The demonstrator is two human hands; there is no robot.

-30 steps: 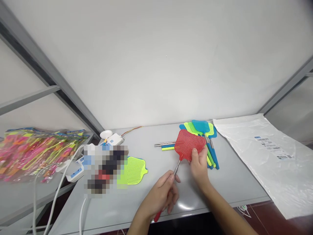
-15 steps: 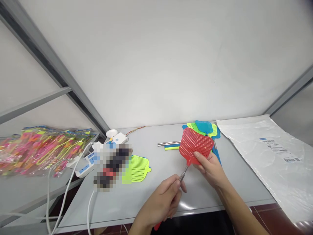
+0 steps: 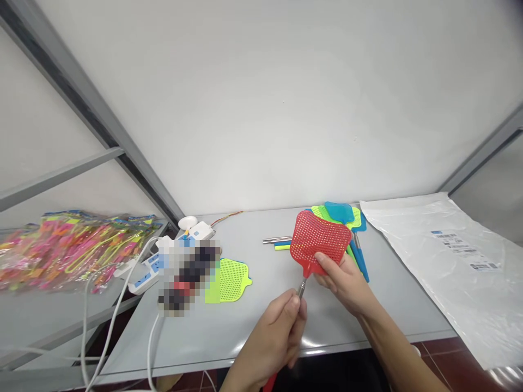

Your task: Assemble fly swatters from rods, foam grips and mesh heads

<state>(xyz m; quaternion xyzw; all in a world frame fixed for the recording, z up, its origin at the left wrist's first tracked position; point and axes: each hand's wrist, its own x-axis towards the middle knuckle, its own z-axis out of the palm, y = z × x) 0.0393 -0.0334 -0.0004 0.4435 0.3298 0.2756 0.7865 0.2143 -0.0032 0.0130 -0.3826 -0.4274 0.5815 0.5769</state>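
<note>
A red fly swatter (image 3: 321, 238) with a perforated head and a thin metal shaft is held between my two hands above the table's front half. My left hand (image 3: 275, 329) is closed round the metal shaft just below the head; a bit of red handle shows under it. My right hand (image 3: 345, 280) pinches the lower right edge of the red head, thumb on top. Behind it lie blue and green fly swatters (image 3: 340, 211) in a pile. To the left, a yellow-green swatter head (image 3: 233, 280) rests flat, with a blue edge showing beneath.
Metal rods (image 3: 278, 239) with blue and yellow tubes lie mid-table (image 3: 196, 345). At left are a power strip (image 3: 143, 279) with white cables, a blurred-out dark object (image 3: 192, 277) and bagged colourful items (image 3: 81, 247). A white plastic mailer (image 3: 433, 261) covers the right side.
The red swatter and both hands have shifted slightly left. My left hand sits closer to the head, with less of the metal shaft showing between them.
</note>
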